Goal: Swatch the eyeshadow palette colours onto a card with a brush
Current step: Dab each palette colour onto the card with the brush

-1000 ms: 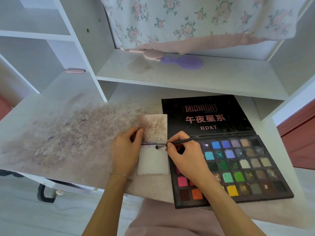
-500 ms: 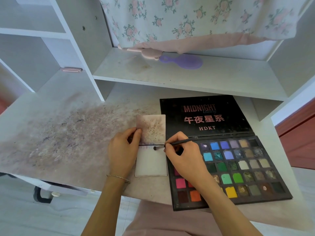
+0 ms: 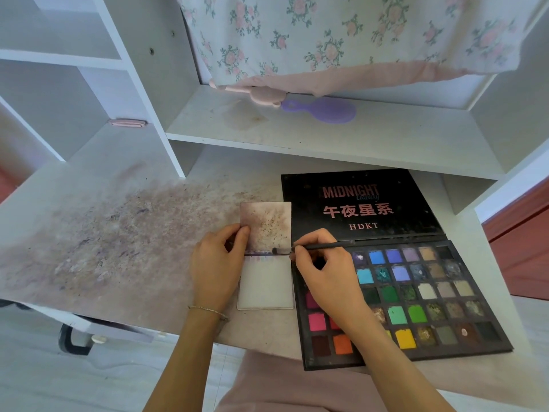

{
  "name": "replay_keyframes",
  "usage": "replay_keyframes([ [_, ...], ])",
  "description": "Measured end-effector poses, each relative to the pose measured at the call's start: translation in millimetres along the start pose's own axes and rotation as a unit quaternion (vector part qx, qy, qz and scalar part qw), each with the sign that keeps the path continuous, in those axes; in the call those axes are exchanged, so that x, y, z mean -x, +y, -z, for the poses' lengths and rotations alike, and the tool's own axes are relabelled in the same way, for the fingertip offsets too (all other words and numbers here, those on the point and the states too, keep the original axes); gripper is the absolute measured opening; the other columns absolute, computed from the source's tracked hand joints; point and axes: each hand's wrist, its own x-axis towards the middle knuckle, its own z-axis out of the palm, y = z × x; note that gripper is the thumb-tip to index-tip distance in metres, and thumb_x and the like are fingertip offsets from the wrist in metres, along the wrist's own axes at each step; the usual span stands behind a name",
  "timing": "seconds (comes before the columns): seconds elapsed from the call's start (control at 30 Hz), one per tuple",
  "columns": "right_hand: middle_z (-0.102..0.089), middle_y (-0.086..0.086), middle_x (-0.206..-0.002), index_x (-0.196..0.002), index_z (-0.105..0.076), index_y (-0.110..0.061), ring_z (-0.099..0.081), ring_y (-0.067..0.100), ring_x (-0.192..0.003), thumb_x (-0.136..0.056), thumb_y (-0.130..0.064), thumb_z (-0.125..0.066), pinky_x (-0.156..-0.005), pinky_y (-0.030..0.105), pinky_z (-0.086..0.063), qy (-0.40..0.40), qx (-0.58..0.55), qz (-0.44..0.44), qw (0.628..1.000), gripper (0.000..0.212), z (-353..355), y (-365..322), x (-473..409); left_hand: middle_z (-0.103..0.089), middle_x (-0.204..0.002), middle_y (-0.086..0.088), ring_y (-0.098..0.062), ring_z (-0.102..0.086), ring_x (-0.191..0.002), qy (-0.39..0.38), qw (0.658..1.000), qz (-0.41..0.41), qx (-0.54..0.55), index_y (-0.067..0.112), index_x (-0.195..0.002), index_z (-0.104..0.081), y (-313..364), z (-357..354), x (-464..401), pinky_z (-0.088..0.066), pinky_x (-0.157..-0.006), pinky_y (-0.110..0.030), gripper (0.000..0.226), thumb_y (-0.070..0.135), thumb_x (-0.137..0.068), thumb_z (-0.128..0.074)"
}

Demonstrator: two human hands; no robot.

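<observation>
1. White desk (image 3: 127, 292), left half smeared w/ purple-brown powder stains. White shelf (image 3: 326, 138) above it; floral cloth (image 3: 341, 37) hangs over the back.
2. On the shelf: 1 purple hairbrush (image 3: 323, 110), 1 pink item poking out from under the cloth, can't tell what it is.
3. Counts on the desk: 1 eyeshadow palette (image 3: 416, 292), open, lid flat toward the shelf; 2 cards, a stained upper card (image 3: 269, 224) and a mostly white lower card (image 3: 266, 286); 1 brush (image 3: 312, 248).
4. Left hand (image 3: 217, 269) presses fingertips on the upper card's left edge. Right hand (image 3: 323, 272) pinches the brush, tip at the seam btwn the cards, where a thin strip of colour runs.
5. Cards sit just beside the palette's left edge. Palette's front corner is near the desk's front edge. Lots of free desk to the left.
</observation>
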Motion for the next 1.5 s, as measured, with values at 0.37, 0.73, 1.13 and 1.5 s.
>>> replay_keyframes([
  [0.37, -0.068, -0.008, -0.069, -0.086, -0.061, -0.022, -0.064, 0.003, -0.073, -0.089, -0.002, -0.05, -0.067, 0.011, -0.048, 0.048, -0.116, 0.0, 0.992, 0.023, 15.4, -1.5, 1.0, -0.068, -0.084, -0.001, -0.015, -0.058, -0.075, -0.002, 1.0, -0.008, 0.003, 0.018, -0.098, -0.07, -1.0, 0.1, -0.4, -0.044, -0.063, -0.024, 0.021, 0.029, -0.087, -0.056],
  [0.73, -0.062, -0.007, -0.084, -0.085, -0.05, -0.031, -0.061, -0.005, -0.08, -0.089, -0.001, -0.049, -0.063, 0.008, -0.049, 0.196, -0.011, 0.005, 0.98, 0.03, 81.0, 21.4, 21.6, -0.06, -0.082, 0.009, -0.008, -0.054, -0.073, 0.011, 1.0, -0.022, 0.011, 0.014, -0.098, -0.07, -4.6, -1.3, -0.8, -0.035, -0.062, -0.012, 0.021, 0.026, -0.087, -0.058],
  [1.13, -0.053, -0.003, -0.062, -0.086, -0.048, -0.016, -0.052, -0.012, -0.056, -0.091, -0.005, -0.044, -0.05, 0.001, -0.037, 0.31, 0.123, -0.034, 0.942, 0.013, 132.6, 41.2, 27.7, -0.063, -0.081, 0.004, -0.018, -0.059, -0.077, 0.011, 1.0, -0.023, 0.014, 0.014, -0.097, -0.07, -9.2, -3.7, -2.4, -0.04, -0.069, -0.028, 0.02, 0.027, -0.087, -0.058],
  [1.5, -0.054, -0.005, -0.062, -0.073, -0.042, -0.034, -0.057, 0.002, -0.059, -0.091, -0.008, -0.045, -0.046, 0.013, -0.041, 0.267, 0.167, -0.033, 0.948, 0.032, 132.7, 45.6, 26.9, -0.059, -0.08, 0.007, -0.015, -0.055, -0.076, 0.017, 1.0, -0.016, 0.012, 0.009, -0.095, -0.07, -2.1, -2.9, -1.5, -0.036, -0.062, -0.021, 0.018, 0.021, -0.087, -0.059],
])
